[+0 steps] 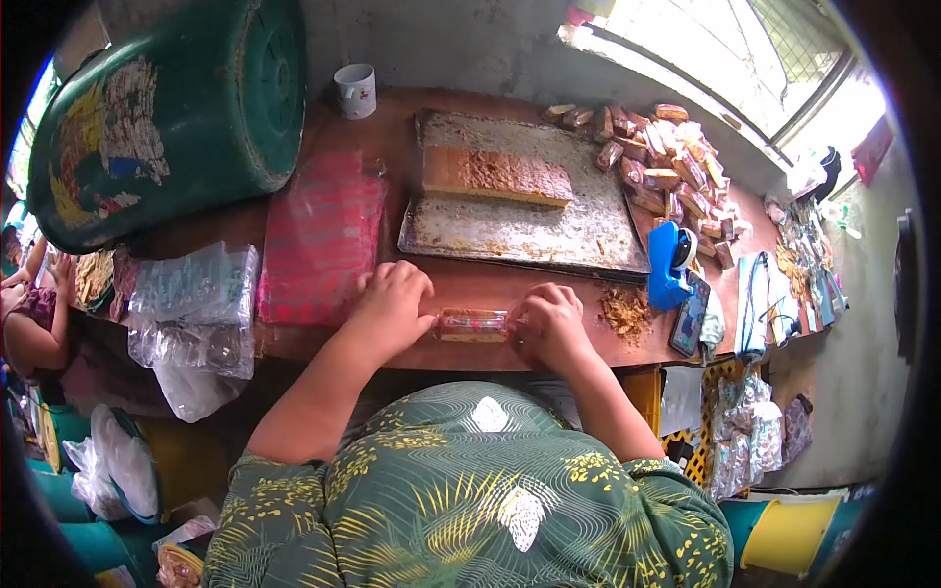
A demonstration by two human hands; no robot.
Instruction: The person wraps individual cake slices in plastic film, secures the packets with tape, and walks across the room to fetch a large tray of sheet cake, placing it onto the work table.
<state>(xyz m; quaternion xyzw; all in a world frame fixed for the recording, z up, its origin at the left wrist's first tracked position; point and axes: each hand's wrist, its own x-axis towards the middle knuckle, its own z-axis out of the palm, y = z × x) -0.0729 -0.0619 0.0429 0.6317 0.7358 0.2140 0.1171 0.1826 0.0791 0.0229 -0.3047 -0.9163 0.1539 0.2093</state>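
A slice of cake in clear plastic wrap (pixel 473 324) lies at the table's front edge, between my two hands. My left hand (pixel 395 306) has its fingers curled, thumb and fingertip at the left end of the wrap. On the other side, my right hand (pixel 551 321) is closed on the right end of the wrap; its fingertips are partly hidden. Beyond the hands, a large baking tray (pixel 529 235) carries a long block of brown-topped cake (pixel 498 178). Pink-red plastic sheets (pixel 321 240) lie left of my left hand.
Several wrapped cake slices (pixel 676 162) are heaped at the back right. A blue tape dispenser (pixel 668 269), a phone (pixel 690 314) and cake crumbs (pixel 625 312) sit right of my hands. A green drum (pixel 176 118), a white mug (pixel 356 91) and clear plastic bags (pixel 191 304) occupy the left.
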